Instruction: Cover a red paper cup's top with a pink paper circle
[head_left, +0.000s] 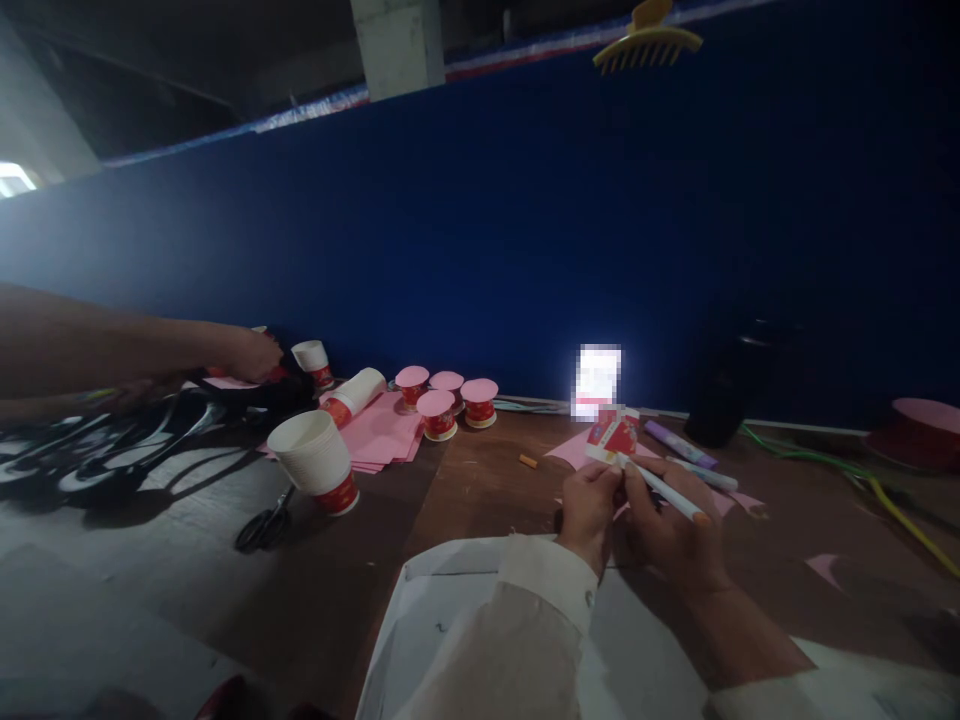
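Observation:
A small red and white paper cup point(615, 434) is held by my left hand point(589, 508), whose fingers are closed on its lower rim. My right hand point(679, 525) grips a white pen-like stick point(671, 492) with an orange end, its other end against the cup's rim. Pink paper point(574, 450) lies behind my hands. Just beyond my right hand are a purple and white tube point(679, 442) and a pale marker point(705, 473). Whether the stick's tip touches the cup is too small to tell.
Several red cups with pink discs point(438, 408) stand left of centre, beside pink sheets point(382, 432). Further left are stacked cups point(311, 455), black scissors point(266, 525) and another person's arm point(150, 345). A white tray point(442, 600) lies nearest me; cables point(862, 470) run at right.

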